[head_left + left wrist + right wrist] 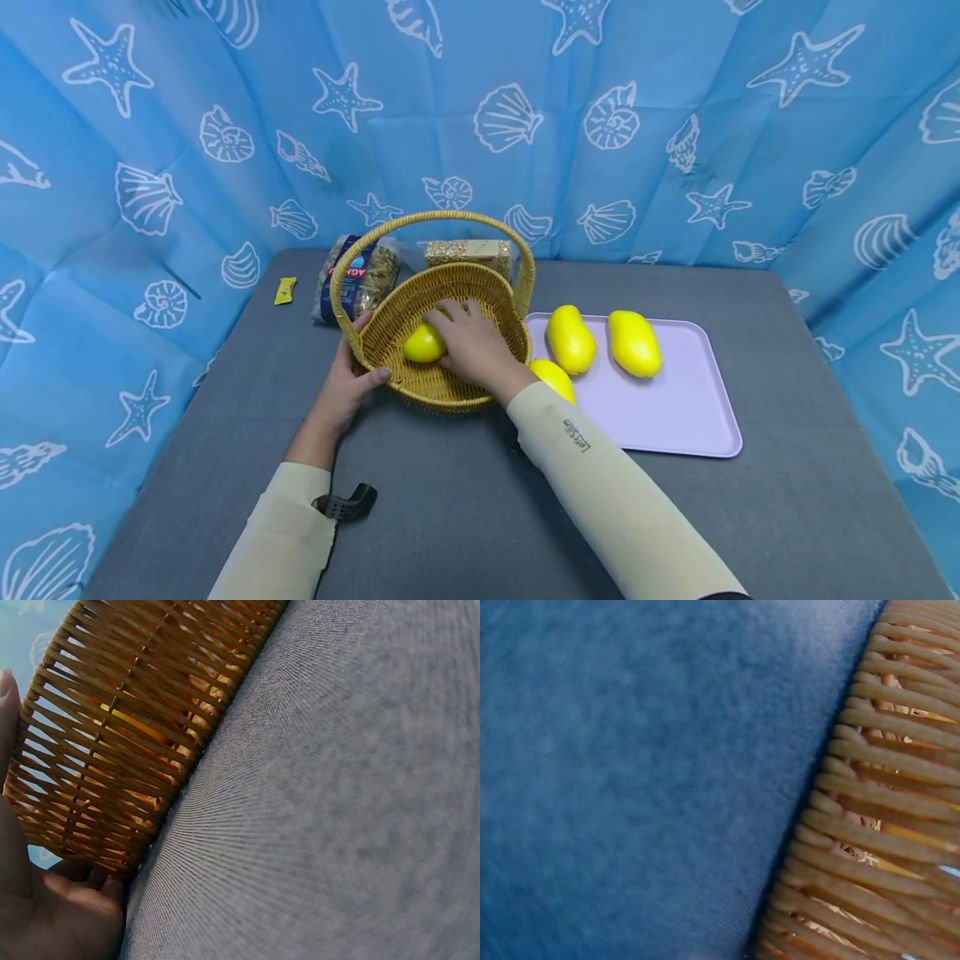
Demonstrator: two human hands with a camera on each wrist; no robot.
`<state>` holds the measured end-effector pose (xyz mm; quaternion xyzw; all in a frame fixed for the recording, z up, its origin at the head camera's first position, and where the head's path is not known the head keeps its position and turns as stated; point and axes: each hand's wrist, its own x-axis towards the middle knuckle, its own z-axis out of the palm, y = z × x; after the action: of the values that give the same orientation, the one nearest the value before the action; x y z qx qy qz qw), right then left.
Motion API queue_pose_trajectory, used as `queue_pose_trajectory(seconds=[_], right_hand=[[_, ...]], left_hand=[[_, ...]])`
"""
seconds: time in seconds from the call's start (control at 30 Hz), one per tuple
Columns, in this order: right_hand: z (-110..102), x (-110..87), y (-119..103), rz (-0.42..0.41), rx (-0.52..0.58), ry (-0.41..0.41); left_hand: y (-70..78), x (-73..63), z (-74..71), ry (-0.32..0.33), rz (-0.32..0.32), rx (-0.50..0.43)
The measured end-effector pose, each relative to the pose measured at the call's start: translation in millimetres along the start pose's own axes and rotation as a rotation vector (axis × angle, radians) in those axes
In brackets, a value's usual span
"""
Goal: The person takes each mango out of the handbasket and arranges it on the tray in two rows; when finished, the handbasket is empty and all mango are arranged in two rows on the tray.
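Observation:
A woven wicker basket (457,402) with a tall arched handle (442,216) stands on the grey table. My left hand (351,387) grips its left side, thumb over the rim and fingers around the outside; in the left wrist view that hand (64,911) lies against the weave (135,735). Reaching inside the basket, my right hand (480,343) holds a yellow mango (424,343) near the bottom, its fingers partly hidden. Only the basket's wicker wall (885,795) and the table show in the right wrist view; the right hand is out of that frame.
A lilac tray (697,412) lies right of the basket with two mangoes (571,340) (634,343) on it. Another mango (553,381) is partly hidden by the right forearm. Behind the basket are a blue-labelled bag (360,279) and a grain pack (468,252). A small yellow packet (285,290) lies far left.

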<state>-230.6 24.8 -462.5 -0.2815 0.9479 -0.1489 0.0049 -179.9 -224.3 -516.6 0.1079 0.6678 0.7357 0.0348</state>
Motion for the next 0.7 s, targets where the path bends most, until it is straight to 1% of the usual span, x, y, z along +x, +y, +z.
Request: queue_pose_trajectory(seconds=[0.27, 0.4, 0.5, 0.7], right_hand=[[0.3, -1.1, -0.6, 0.006, 0.013, 0.008], [-0.8, -0.6, -0.8, 0.037, 0.038, -0.007], [-1.6, -0.2, -0.1, 0.05, 0.097, -0.017], [-6.6, -1.7, -0.5, 0.036, 0.241, -0.014]], left_hand=[[0.0, -0.2, -0.1, 0.003, -0.008, 0.003], [0.7, -0.1, 0.8, 0.011, -0.021, 0.005], [1.6, -0.4, 1.7, 0.014, -0.029, 0.008], [1.0, -0.6, 1.6, 0.011, -0.026, 0.005]])
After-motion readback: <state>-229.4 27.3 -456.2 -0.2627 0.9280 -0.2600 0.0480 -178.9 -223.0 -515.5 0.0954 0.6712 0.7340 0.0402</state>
